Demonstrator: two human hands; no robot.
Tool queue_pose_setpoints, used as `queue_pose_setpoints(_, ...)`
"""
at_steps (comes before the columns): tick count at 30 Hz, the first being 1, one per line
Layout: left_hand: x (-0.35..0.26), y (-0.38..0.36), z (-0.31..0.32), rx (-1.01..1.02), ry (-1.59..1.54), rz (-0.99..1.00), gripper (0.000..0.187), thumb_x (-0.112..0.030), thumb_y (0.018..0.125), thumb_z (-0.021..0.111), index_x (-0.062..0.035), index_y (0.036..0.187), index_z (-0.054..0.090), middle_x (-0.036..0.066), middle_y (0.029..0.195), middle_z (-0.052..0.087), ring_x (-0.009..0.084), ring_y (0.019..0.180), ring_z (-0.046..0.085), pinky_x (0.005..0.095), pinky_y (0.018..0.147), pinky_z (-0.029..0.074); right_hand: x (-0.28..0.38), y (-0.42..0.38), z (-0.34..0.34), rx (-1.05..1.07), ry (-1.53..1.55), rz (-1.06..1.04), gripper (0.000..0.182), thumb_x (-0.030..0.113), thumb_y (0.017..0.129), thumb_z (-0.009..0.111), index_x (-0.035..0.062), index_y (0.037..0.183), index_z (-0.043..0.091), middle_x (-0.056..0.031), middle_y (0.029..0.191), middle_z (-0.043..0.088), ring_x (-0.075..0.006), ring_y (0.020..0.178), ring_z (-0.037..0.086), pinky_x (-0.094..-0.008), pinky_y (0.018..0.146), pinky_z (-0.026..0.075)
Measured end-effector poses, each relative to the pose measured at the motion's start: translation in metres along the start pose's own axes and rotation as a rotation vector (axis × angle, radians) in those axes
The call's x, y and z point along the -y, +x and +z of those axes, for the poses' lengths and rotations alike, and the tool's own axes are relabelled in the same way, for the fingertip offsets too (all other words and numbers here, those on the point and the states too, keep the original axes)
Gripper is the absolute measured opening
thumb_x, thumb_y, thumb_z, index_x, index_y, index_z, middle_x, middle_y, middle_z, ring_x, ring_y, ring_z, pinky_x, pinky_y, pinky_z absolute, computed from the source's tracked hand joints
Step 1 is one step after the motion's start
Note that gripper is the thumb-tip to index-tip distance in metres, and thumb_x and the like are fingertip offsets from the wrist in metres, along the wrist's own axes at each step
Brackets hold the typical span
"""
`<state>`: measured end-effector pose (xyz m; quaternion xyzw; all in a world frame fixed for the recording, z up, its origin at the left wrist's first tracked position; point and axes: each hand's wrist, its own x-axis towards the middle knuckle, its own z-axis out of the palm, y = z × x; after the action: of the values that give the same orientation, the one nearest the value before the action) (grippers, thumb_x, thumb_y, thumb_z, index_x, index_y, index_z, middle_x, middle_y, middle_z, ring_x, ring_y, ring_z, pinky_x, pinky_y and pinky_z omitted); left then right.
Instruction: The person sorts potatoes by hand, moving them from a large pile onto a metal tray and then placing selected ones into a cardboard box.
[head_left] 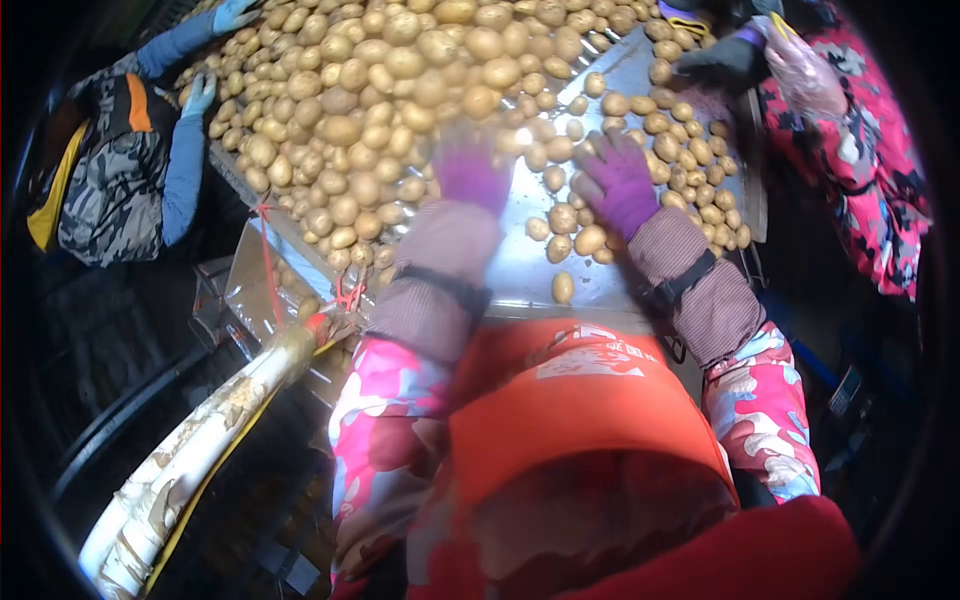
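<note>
One orange apron [590,420] with white print [592,362] spreads across the near middle, and either side of it come sleeves [385,395] splashed in pink, white and pale blue! Over to the left, a white pole [200,455] slants in, red ties [350,292] at its upper end. Up the forearms we go: striped sleeve covers [450,240], each crossed by a dark strap [688,277]. Right near the close edge of the metal table [530,245], a lone potato [563,288] sits, with a small cluster [575,235] just beyond.

And now the hands, both purple-gloved! The right hand [620,180] is open, fingers spread, back upward, among the loose potatoes [690,160] on the table's right side. The left hand [470,175] is a blur at the near edge of the big heap [400,65]; whether its fingers are open or closed, you cannot tell. Beyond it the potatoes pile thick, away to the far left.

Out on that flank, a person [115,190] in grey camouflage has pale blue gloves [200,92] at the heap's edge. Across on the right, another person [860,150] in pink-patterned clothing shows one hand [805,75] in clear plastic, a dark glove [715,62] just beside it.
</note>
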<state>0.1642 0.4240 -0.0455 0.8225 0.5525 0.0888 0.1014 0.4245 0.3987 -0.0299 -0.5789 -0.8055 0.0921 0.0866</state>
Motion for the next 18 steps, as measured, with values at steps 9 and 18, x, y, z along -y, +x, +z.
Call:
queue_pose_setpoints(9, -0.044, -0.083, 0.013, 0.206, -0.276, 0.011, 0.056, -0.032, 0.093, 0.060, -0.0126, 0.144, 0.048, 0.016, 0.154, 0.035, 0.0335, 0.138, 0.039, 0.0444, 0.113, 0.034, 0.032, -0.079, -0.018, -0.241, 0.107, -0.083, 0.034, 0.017, 0.080, 0.064, 0.0054, 0.112, 0.060, -0.0173, 0.121, 0.054, -0.0384, 0.111, 0.050, -0.0515, 0.090, 0.040)
queue_pose_setpoints(18, 0.000, -0.008, -0.026, 0.075, 0.066, -0.249, 0.054, -0.037, 0.098, 0.046, -0.0131, 0.146, 0.045, 0.028, 0.149, 0.037, 0.0417, 0.148, 0.020, 0.0472, 0.122, 0.018, 0.024, -0.129, -0.031, -0.027, 0.255, 0.225, 0.046, 0.015, 0.082, 0.064, 0.0015, 0.125, 0.056, -0.0220, 0.135, 0.051, -0.0427, 0.127, 0.046, -0.0547, 0.105, 0.035)
